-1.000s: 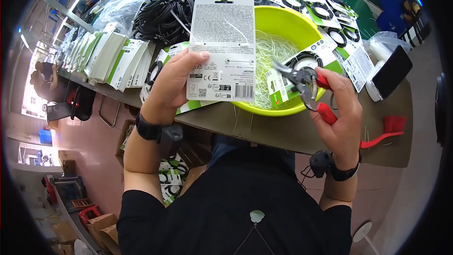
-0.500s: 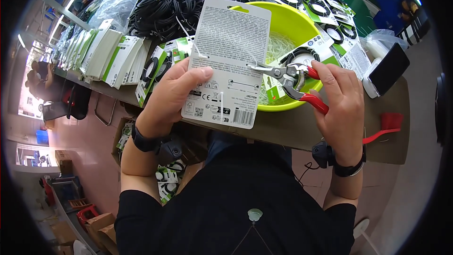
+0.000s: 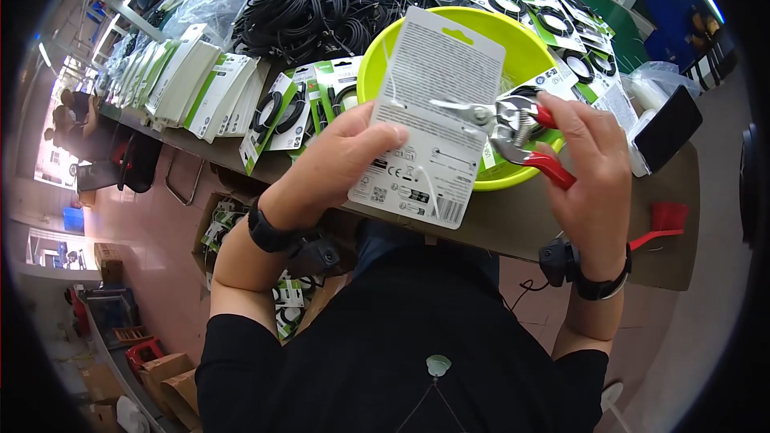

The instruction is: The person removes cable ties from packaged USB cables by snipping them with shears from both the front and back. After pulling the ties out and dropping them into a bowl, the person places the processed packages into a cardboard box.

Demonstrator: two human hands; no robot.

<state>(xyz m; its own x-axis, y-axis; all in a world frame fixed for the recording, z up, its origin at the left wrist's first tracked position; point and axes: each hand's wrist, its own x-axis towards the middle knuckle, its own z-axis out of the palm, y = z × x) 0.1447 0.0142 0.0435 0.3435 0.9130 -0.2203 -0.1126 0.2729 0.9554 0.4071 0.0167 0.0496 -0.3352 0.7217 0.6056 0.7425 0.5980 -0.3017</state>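
My left hand (image 3: 337, 156) grips the lower left edge of a white printed backing card (image 3: 441, 72), thumb lying on its face. White plastic ties (image 3: 434, 188) stick out of the card. In my right hand (image 3: 593, 164) is a pair of red-handled pruning shears (image 3: 513, 128), its metal jaws over the card's right half. The jaws are blurred, so I cannot tell whether they touch a tie. Behind the card stands a yellow-green basin (image 3: 373, 64), with a carded black cable (image 3: 525, 92) at its right side.
Stacked cards (image 3: 180, 84) line the table's left side. A heap of black cables (image 3: 321, 20) lies at the back, with more carded cables (image 3: 553, 20) at back right. A phone (image 3: 666, 130) and a red brush (image 3: 667, 216) are on the right. Below the table is a box (image 3: 210, 220) of packs.
Both hands, the card and the shears have shifted to the right and slightly down. The tie near the card's top left no longer stands up clear of its edge.
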